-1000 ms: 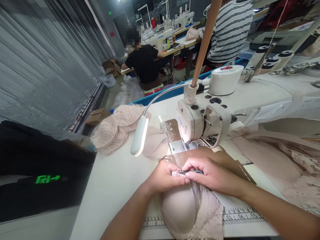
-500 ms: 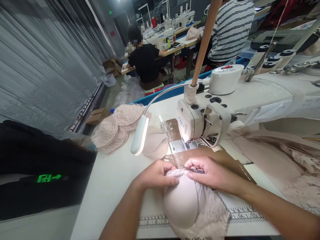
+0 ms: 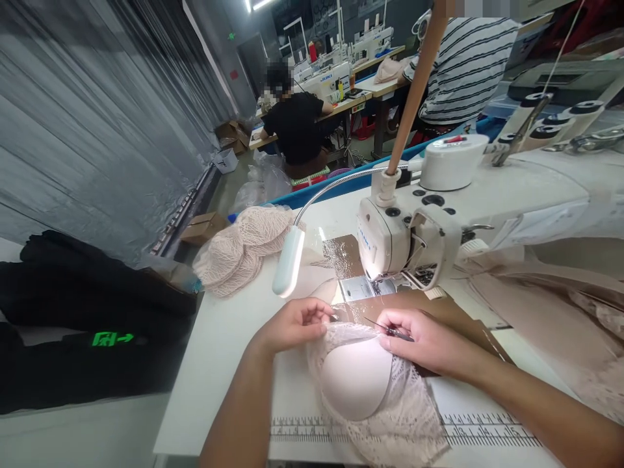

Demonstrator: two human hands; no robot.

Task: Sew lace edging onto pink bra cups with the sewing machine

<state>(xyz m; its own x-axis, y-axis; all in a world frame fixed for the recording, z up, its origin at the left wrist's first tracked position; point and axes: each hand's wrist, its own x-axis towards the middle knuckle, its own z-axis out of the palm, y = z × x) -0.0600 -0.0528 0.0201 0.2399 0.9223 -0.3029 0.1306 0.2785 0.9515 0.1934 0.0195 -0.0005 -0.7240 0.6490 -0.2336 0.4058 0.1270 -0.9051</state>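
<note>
A beige padded bra cup [image 3: 355,377] edged with lace lies on the white table [image 3: 219,344] in front of the sewing machine [image 3: 409,234]. My left hand [image 3: 292,325] pinches the lace edge at the cup's upper left. My right hand [image 3: 422,338] is closed on thin metal tweezers [image 3: 385,327], whose tips point left over the lace at the cup's top. Both hands sit just short of the needle plate [image 3: 361,287].
A gooseneck lamp [image 3: 288,261] hangs over the table's left part. A pile of lace cups [image 3: 244,247] lies at the far left edge. Beige fabric [image 3: 560,305] is heaped at the right. A ruler strip [image 3: 414,430] runs along the front edge. Two people sit at machines behind.
My hands have parted a little and moved forward toward the machine, drawing the cup with them. The lace edge is now spread out between them. The camera has shifted slightly.
</note>
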